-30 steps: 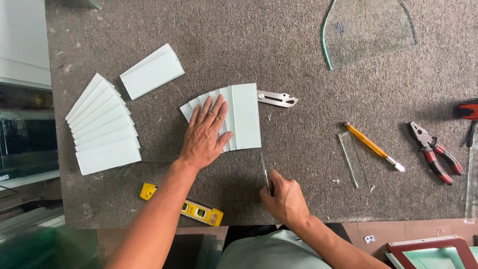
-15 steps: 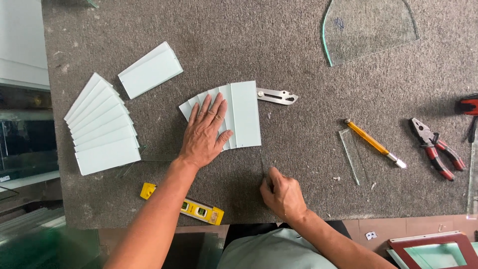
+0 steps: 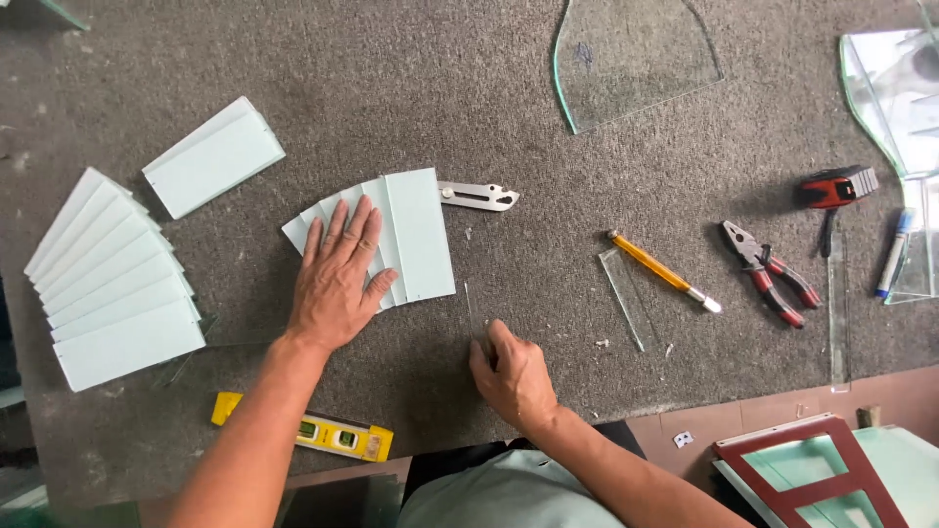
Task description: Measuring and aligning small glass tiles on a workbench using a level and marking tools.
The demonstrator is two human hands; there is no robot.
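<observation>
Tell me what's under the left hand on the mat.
The left hand lies flat on a fanned stack of pale glass strips. The fan's right side shows; the left ends beneath the palm are covered, so their count stays unclear.

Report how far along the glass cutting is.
Done: a fan of pale rectangular glass pieces lies at the table's left. In hand: the left hand presses a second fanned stack; the right hand pinches a thin clear strip. Left: the curved clear pane lies uncut.
</observation>
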